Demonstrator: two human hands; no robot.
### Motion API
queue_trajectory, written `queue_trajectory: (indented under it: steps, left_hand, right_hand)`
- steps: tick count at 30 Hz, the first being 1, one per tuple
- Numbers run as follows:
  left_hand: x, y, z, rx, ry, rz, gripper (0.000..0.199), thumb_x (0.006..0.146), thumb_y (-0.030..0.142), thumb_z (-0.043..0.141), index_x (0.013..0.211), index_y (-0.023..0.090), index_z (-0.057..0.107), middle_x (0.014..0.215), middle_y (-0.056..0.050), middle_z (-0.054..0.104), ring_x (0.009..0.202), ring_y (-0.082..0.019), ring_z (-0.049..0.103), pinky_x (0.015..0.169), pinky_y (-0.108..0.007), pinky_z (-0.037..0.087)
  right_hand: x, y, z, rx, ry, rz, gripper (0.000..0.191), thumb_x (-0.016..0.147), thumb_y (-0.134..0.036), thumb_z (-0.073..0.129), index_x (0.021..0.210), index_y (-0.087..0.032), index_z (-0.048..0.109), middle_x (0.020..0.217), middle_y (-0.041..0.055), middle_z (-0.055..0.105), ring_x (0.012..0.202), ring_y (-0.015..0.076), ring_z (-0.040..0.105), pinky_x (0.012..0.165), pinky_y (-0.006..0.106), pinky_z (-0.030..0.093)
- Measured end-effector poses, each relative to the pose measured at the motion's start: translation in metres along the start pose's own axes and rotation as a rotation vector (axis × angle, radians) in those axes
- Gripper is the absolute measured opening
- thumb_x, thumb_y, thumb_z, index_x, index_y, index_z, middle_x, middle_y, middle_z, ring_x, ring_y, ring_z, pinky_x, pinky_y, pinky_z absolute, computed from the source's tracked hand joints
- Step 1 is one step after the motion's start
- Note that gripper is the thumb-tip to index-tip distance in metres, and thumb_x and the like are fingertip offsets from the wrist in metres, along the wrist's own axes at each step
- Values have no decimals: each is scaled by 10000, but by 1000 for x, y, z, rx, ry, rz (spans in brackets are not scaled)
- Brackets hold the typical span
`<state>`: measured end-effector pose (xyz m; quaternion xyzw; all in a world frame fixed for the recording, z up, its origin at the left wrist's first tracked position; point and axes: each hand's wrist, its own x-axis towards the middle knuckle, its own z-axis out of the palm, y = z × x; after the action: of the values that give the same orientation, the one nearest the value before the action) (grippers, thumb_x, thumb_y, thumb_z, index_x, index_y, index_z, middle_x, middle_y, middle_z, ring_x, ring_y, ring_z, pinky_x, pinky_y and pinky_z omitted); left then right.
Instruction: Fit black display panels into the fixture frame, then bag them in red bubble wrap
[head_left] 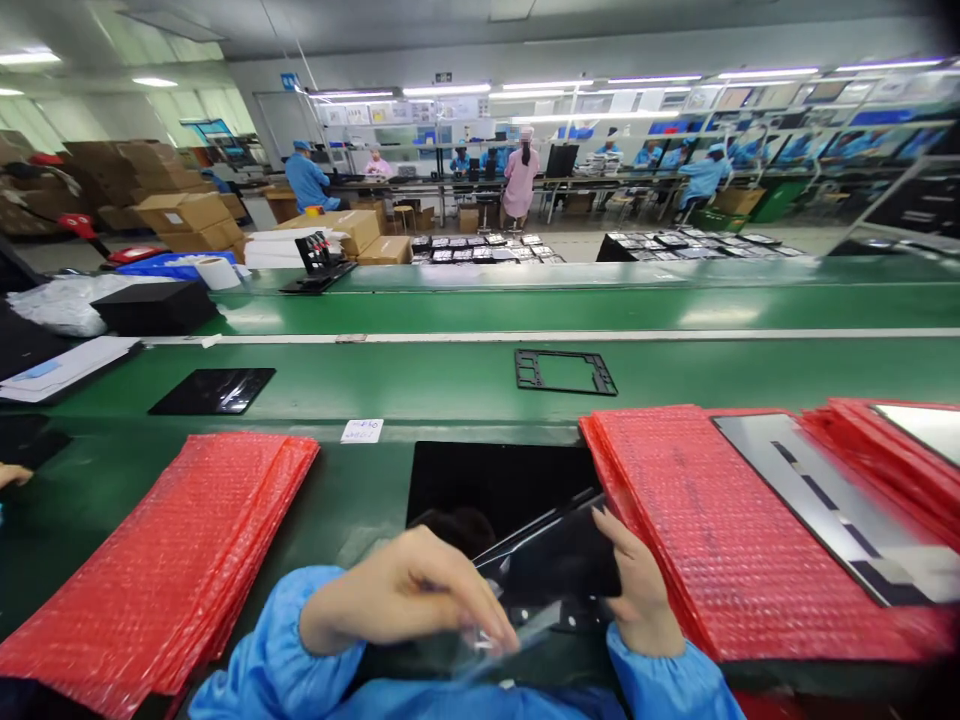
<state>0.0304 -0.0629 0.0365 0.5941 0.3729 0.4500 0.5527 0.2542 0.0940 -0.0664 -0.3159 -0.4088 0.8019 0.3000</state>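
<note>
My right hand point(637, 580) grips the right edge of a dark, glossy panel point(562, 560), which is tilted above the green bench. Over the panel's lower left part, my left hand point(420, 590) has its fingers pressed together on a clear film point(517, 635), blurred by motion. Behind both hands a larger black panel point(495, 475) lies flat, partly covered by the tilted one. A small white label point(362, 431) with handwriting sits to its upper left.
Red bubble-wrap stacks lie left point(172, 550) and right point(720, 520). A silver panel point(817, 500) rests on the right stack. Farther back are a black frame point(566, 373) and a black sheet point(214, 391). Another person's hand point(13, 474) shows at the left edge.
</note>
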Motion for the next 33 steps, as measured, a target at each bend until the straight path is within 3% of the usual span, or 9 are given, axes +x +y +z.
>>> queue_trajectory:
  steps: [4, 8, 13, 18, 22, 26, 29, 31, 33]
  left_hand:
    - [23, 2, -25, -317, 336, 10, 127, 831, 217, 672, 928, 187, 748, 941, -60, 764, 767, -179, 716, 691, -278, 572]
    - [55, 1, -49, -459, 544, 32, 283, 859, 160, 620, 1136, 191, 671, 1253, -63, 655, 1181, -231, 587, 881, -294, 540]
    - [72, -8, -62, -523, 590, -24, 377, 877, 143, 569, 1254, 148, 577, 1454, -105, 467, 1328, -263, 438, 1017, -357, 468]
    - [67, -18, -67, -586, 631, -97, 389, 864, 180, 579, 1250, 135, 577, 1420, -123, 500, 1286, -261, 486, 1004, -350, 478]
    - [56, -20, -86, -596, 698, -111, 395, 853, 228, 571, 1244, 182, 590, 1225, -108, 630, 1097, -211, 610, 853, -307, 543]
    - [43, -15, -101, -390, 939, 113, 333, 813, 247, 638, 1145, 221, 639, 898, -13, 630, 783, -101, 595, 689, -208, 521]
    - [40, -9, -85, -25, 1122, 380, 258, 834, 230, 640, 1091, 247, 652, 928, 8, 594, 825, -88, 568, 730, -182, 492]
    - [43, -10, -62, 228, 988, 383, 238, 883, 246, 584, 1114, 254, 640, 1003, -13, 615, 902, -119, 585, 818, -225, 491]
    - [51, -19, -39, 466, 648, 258, 320, 921, 297, 524, 1235, 258, 578, 1180, -59, 617, 1036, -175, 591, 928, -299, 475]
  right_hand:
    - [2, 3, 8, 128, -39, 41, 452, 747, -292, 703, 1192, -256, 631, 1050, 49, 739, 1044, 280, 659, 932, 453, 483]
    - [-1, 4, 19, 157, -66, 20, 426, 742, -287, 719, 1160, -237, 649, 1094, 46, 726, 1075, 257, 642, 969, 407, 454]
    - [-4, 2, 25, 242, -115, 29, 423, 736, -278, 724, 1151, -231, 652, 1105, 43, 721, 1061, 239, 644, 964, 384, 454]
    - [-3, 2, 20, 258, -115, 11, 423, 743, -262, 707, 1160, -217, 650, 1079, 41, 728, 1083, 250, 630, 969, 399, 454]
    - [0, 4, 19, 232, -66, -6, 413, 740, -266, 712, 1148, -233, 657, 1075, 29, 729, 1087, 249, 628, 979, 394, 447]
    - [5, 3, 22, 230, -20, -72, 420, 753, -258, 694, 1170, -266, 645, 1139, 12, 707, 1110, 249, 613, 982, 401, 441]
    - [12, 2, 26, 193, 21, -175, 428, 757, -235, 688, 1180, -282, 640, 1210, -3, 674, 1160, 233, 577, 1017, 377, 404]
    - [20, 3, 31, 187, 13, -208, 453, 754, -228, 695, 1198, -290, 629, 1231, -6, 663, 1170, 226, 566, 1032, 371, 384]
    - [29, 5, 36, 189, -15, -212, 461, 761, -234, 697, 1212, -289, 619, 1224, 1, 667, 1153, 226, 576, 1032, 378, 379]
